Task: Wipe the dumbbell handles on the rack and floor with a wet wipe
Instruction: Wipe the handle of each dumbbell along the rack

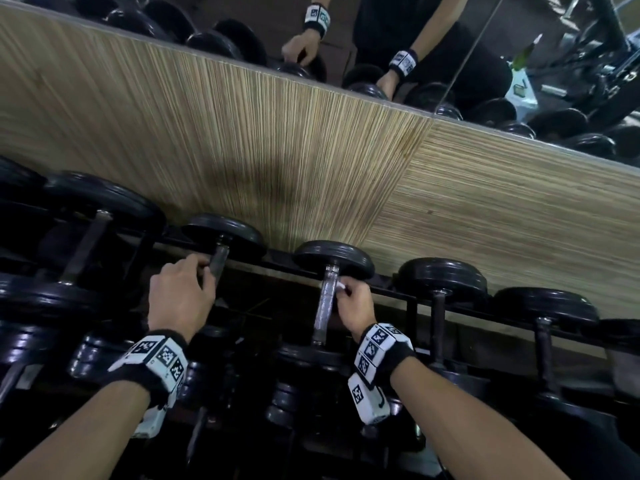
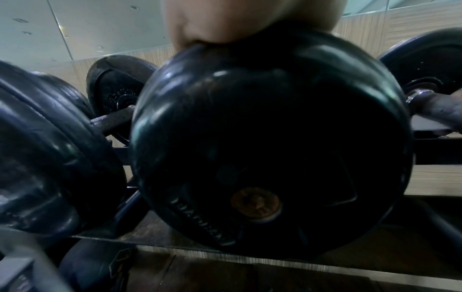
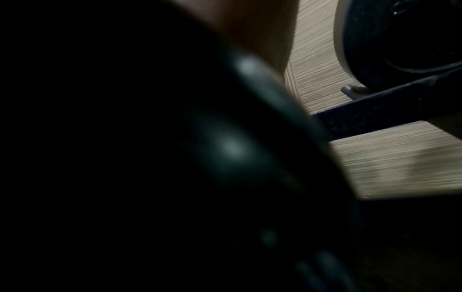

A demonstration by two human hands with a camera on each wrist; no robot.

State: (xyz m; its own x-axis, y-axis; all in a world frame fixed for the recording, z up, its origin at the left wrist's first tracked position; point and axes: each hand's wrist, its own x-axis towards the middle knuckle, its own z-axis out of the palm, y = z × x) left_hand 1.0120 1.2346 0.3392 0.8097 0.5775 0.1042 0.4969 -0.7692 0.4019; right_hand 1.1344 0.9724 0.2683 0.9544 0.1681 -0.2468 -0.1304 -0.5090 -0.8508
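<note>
Head view: both hands are up at the top tier of the dumbbell rack [image 1: 412, 295], which stands against a wood-grain wall panel [image 1: 277, 133] w/ a mirror [image 1: 450, 46] above it.

R hand [image 1: 353, 308] sits on the right side of a shiny knurled handle [image 1: 327, 299], near its far end just below the far black plate [image 1: 334, 258]. Its fingers [image 1: 348, 289] are curled and pinch a small white wet wipe [image 1: 341, 285]; only a scrap of the wipe shows, poking out between fingertips and handle, touching the handle's right side. Rest of the wipe is hidden in the hand.

L hand [image 1: 180, 296] is at the next dumbbell to the left. Its fingers [image 1: 204, 268] are curled toward that duller handle [image 1: 220, 261] from the left, fingertips at or against it; a full wrap can't be confirmed, so grip is unclear.

L wrist view: mostly a big black plate end-face [image 2: 270, 142] close to the lens, w/ part of the hand [image 2: 250, 17] above its rim; fingers not visible. More dumbbells on either side.

R wrist view: nearly all dark and blurred, a black plate filling it; strip of wall panel and a rack bar [image 3: 375, 110] at right. Neither wipe nor fingers can be made out there.
</note>
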